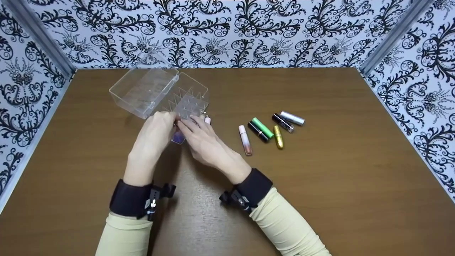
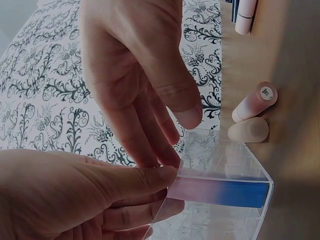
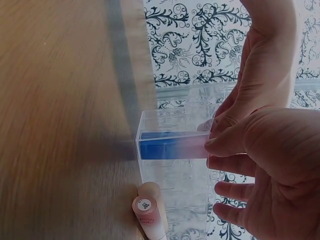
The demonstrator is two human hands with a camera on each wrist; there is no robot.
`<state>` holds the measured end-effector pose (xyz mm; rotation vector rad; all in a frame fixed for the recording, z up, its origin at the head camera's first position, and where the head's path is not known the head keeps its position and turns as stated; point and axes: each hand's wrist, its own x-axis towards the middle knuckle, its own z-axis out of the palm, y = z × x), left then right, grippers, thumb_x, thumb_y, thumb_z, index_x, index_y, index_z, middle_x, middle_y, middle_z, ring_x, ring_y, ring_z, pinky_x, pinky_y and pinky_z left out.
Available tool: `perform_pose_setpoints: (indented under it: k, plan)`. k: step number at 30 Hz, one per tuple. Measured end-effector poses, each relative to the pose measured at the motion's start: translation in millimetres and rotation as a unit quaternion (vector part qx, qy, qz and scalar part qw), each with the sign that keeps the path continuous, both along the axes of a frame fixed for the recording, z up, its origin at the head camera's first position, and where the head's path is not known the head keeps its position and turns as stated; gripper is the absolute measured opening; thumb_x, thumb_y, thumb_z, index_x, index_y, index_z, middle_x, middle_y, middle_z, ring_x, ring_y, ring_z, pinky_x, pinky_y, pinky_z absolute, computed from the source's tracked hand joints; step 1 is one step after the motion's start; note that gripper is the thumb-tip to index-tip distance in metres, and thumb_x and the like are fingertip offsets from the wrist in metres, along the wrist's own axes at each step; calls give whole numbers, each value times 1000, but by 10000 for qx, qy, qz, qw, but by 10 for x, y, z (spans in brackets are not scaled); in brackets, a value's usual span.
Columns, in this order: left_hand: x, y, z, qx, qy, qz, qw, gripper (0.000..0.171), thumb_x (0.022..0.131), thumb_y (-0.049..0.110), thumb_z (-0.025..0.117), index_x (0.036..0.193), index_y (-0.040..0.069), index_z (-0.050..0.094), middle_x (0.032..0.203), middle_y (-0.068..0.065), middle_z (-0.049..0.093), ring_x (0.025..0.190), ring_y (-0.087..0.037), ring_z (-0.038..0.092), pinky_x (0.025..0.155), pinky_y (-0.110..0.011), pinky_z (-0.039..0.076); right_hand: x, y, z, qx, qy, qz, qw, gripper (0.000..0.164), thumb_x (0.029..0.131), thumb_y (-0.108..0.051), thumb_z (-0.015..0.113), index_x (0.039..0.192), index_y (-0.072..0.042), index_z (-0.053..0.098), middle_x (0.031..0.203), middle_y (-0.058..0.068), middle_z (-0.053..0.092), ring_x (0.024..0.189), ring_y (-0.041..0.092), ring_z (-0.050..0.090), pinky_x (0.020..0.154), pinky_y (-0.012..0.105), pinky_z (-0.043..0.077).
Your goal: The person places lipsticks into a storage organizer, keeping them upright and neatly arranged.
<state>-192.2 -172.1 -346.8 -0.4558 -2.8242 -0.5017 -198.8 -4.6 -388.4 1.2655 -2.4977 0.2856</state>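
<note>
A clear box (image 1: 192,76) with small compartments lies at the left, its clear lid (image 1: 122,101) folded out on the far left. In the box's near corner stands a pink-to-blue lip gloss tube (image 2: 220,192), blue end down. My left hand (image 1: 154,137) is bent over that corner and pinches the tube's pink top. Alongside it, my right hand (image 1: 206,145) reaches over the box with its fingers mostly straight, fingertips at the tube's top (image 3: 197,148). Just right of the box, a rose lip gloss tube (image 3: 150,217) and a beige tube (image 3: 149,192) sit close together.
To the right lie a pink lip gloss tube (image 1: 245,140), a green tube (image 1: 263,128), a black tube (image 1: 258,131), a gold lipstick (image 1: 278,137), a dark tube (image 1: 283,123) and a silver tube (image 1: 292,118). Patterned walls (image 1: 213,35) enclose the wooden table (image 1: 320,185).
</note>
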Motion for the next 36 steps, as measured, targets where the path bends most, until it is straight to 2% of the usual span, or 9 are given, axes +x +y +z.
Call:
perform_pose_setpoints:
  k: [8, 12, 17, 22, 29, 33, 36]
  plan:
    - [30, -1, 15, -103, -35, 0, 9999, 3, 86, -6, 69, 86, -8, 66, 85, -25, 70, 81, -45, 68, 71, -56, 54, 0, 17, 27, 24, -142, -19, 9999, 49, 95, -3, 60, 143, 3, 51, 143, 16, 54, 137, 37, 45, 116, 46, 35]
    - [33, 7, 19, -38, -14, 23, 10000, 8, 86, -4, 73, 89, -8, 66, 89, -25, 70, 85, -44, 68, 73, -55, 54, -38, 69, 91, -49, -556, -11, 9984, 52, 97, -4, 58, 147, 2, 46, 146, 18, 52, 138, 37, 44, 117, 48, 33]
    - [38, 27, 30, 116, 324, -62, 9994, 21, 84, -7, 75, 102, -10, 66, 100, -25, 69, 96, -42, 67, 83, -51, 55, -152, 240, 206, -707, -1219, -53, 9900, 56, 93, 6, 58, 148, 7, 43, 146, 24, 51, 138, 39, 44, 118, 48, 31]
    - [19, 99, 40, 435, 562, -282, 9971, 25, 86, -7, 73, 110, -7, 68, 110, -23, 70, 105, -38, 67, 91, -47, 55, -244, 423, 274, -1115, -1473, -427, 9819, 54, 96, 6, 56, 148, 8, 42, 144, 25, 52, 137, 39, 46, 120, 43, 29]
    - [1, 267, -37, 489, 475, -550, 9962, 18, 89, -1, 72, 106, -2, 69, 104, -19, 70, 97, -38, 69, 82, -50, 57, -293, 479, 226, -895, -1745, -680, 9782, 53, 98, 1, 60, 148, 7, 44, 142, 25, 53, 133, 41, 48, 117, 44, 34]
    - [-16, 355, -121, 360, 193, -659, 9970, 9, 92, 4, 71, 98, -1, 67, 95, -18, 70, 89, -38, 69, 74, -50, 57, -313, 463, 146, -582, -2069, -775, 9736, 55, 96, -2, 62, 148, 7, 43, 142, 25, 52, 133, 42, 48, 116, 47, 34]
    - [-32, 399, -200, 216, -3, -713, 9972, 14, 91, 3, 72, 100, -1, 62, 92, -19, 70, 87, -41, 69, 71, -51, 57, -337, 451, 74, -257, -2369, -944, 9666, 60, 96, -5, 63, 150, 6, 39, 146, 24, 49, 134, 42, 46, 117, 47, 33]
